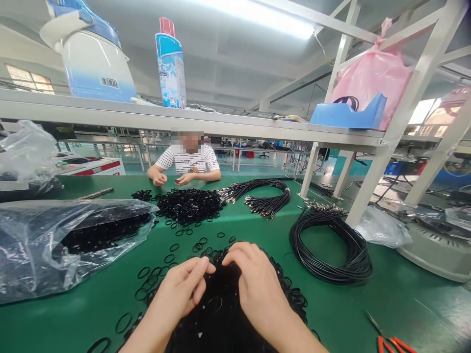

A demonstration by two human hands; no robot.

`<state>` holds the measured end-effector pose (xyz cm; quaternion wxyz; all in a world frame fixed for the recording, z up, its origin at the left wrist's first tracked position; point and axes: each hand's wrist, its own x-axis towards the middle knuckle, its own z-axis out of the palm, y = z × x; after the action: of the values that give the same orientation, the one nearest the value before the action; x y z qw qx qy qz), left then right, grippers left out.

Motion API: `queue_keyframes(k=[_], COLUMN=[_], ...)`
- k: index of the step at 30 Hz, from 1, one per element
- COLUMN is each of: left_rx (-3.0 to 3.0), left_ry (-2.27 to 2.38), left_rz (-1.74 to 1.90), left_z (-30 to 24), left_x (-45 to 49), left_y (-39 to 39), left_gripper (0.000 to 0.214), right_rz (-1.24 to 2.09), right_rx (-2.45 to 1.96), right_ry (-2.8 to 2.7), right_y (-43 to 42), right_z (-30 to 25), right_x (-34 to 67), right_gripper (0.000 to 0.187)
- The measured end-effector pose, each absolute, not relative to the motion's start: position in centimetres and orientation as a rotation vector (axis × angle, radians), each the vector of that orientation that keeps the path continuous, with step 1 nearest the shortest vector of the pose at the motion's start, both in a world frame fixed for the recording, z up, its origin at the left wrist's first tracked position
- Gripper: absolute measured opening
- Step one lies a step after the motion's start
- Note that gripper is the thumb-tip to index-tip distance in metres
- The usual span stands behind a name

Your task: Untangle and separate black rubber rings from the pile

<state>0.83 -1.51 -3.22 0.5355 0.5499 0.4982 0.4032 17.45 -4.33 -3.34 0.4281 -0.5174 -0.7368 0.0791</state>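
A large heap of thin black rubber rings (221,314) lies in front of me on the green tabletop. Above its left part is my left hand (184,284), thumb and forefinger pressed together; whatever they may pinch is too small to make out. My right hand (253,284) reaches over the far side of the heap, fingers bent and parted from the thumb, with no object visible in it. The two hands are close but apart. Loose rings (150,282) are scattered to the left of the heap.
Across the table (257,235) a person (187,162) sits behind another ring pile (189,203). A plastic bag of rings (73,264) lies left. Black cable bundles (331,245) and red-handled pliers (390,343) lie right. A white shelf (221,120) spans overhead.
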Motion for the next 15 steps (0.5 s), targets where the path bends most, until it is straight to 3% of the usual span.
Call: queue_keyframes(k=[4, 7, 15], left_rx=[1.143, 1.096, 1.011], left_ry=[1.115, 1.074, 1.028], left_rz=[1.012, 1.003, 1.11], left_z=[-2.6, -2.0, 0.1], left_x=[0.6, 0.1, -2.5], left_y=[-1.5, -1.6, -1.6], left_gripper=[0.038, 0.034, 0.035], right_rz=[0.412, 0.486, 0.585], right_rx=[-1.515, -1.616, -1.796], right_ry=[-1.591, -1.536, -1.472], right_y=[1.5, 7.4, 16.3], right_z=[-2.6, -2.6, -2.3], right_x=[17.7, 17.3, 13.7], right_gripper=[0.005, 0.016, 0.024])
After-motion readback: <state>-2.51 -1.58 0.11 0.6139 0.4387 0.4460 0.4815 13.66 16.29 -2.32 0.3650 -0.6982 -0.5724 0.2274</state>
